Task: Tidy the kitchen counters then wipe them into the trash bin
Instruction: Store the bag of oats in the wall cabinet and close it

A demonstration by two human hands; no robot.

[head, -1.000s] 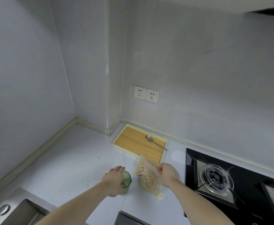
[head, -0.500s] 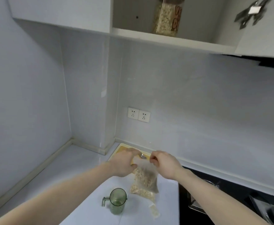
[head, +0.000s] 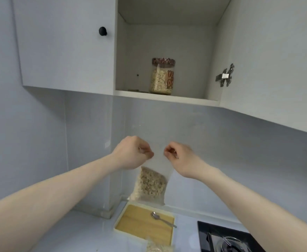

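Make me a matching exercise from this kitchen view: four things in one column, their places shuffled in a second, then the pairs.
Things:
1. clear bag of oats
2. spoon
3. jar
4. black knob

Places:
A. on the closed cabinet door
B. on the wooden board
C. held up by the left hand and right hand
D. on the open cabinet shelf

Pairs: 1-C, 2-B, 3-D, 4-A

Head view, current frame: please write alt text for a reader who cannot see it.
Two bare hands, left hand and right hand, pinch the top corners of a clear bag of oats held up below an open wall cupboard containing a cereal jar. On the counter below lie a wooden tray with a spoon, and a hob.
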